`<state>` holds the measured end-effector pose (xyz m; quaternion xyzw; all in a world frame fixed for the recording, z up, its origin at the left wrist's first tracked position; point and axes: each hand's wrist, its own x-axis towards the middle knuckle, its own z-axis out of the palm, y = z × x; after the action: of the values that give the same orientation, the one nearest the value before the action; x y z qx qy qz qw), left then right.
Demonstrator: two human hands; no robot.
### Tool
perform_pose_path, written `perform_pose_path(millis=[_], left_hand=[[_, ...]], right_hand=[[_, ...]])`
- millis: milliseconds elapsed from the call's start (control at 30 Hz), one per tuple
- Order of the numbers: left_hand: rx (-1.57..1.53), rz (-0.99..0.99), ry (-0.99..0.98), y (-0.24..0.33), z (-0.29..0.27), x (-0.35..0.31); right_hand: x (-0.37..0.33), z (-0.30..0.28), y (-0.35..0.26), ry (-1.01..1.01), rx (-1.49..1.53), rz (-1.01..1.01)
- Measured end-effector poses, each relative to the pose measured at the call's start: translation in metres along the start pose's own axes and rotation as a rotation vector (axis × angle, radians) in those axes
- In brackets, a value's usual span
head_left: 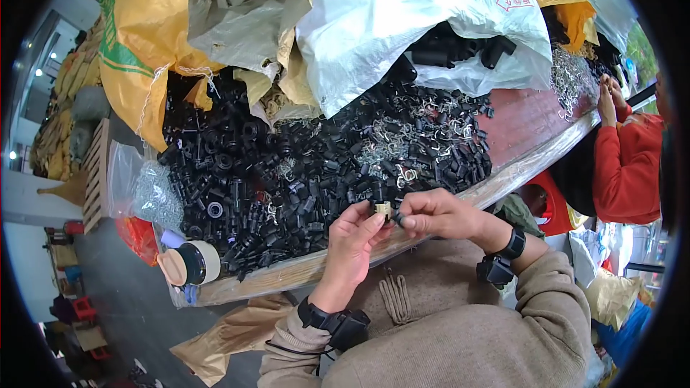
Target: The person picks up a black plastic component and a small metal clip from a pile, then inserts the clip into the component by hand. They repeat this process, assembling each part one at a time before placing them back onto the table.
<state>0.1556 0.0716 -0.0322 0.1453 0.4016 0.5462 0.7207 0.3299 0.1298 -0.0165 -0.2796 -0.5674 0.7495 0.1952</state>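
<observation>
Two hands pinch one small tan-and-black part (pixel 383 209): left hand (pixel 353 237) grips it, right hand (pixel 431 213) fingers clenched on its end; keep it steady above tabletop (pixel 503 172).

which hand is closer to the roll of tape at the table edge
Left. The left hand is right of the tape roll, past a stretch of black parts. The right hand is farther right, beyond the left.

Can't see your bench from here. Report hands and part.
Left hand and right hand both pinching one small beige part. Heap of black plastic parts just behind, on the table. Nothing between hands.
</observation>
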Motion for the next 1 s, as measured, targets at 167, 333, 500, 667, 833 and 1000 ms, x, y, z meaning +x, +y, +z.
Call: perform_pose_path(millis=[167, 333, 500, 667, 833, 1000], left_hand=[[0.108, 0.041, 0.0, 0.001, -0.008, 0.006], [0.177, 0.001, 0.001, 0.0, -0.006, 0.001], [0.115, -0.131, -0.073, -0.002, 0.01, -0.001], [-0.011, -0.225, -0.094, 0.002, 0.042, -0.016], [0.049, -0.185, -0.138, -0.003, 0.069, -0.013], [0.12, -0.164, -0.181, 0.011, 0.077, -0.011]], right_hand=[[0.012, 0.005, -0.002, -0.115, -0.179, 0.063], [0.004, 0.006, -0.015, 0.054, -0.379, 0.035], [-0.009, 0.007, -0.023, 0.289, -0.446, -0.211], [-0.029, 0.0, -0.026, 0.435, -0.825, -0.65], [-0.041, -0.015, -0.036, 0.446, -0.928, -0.877], [-0.031, -0.058, -0.071, 0.533, -1.063, -0.857]])
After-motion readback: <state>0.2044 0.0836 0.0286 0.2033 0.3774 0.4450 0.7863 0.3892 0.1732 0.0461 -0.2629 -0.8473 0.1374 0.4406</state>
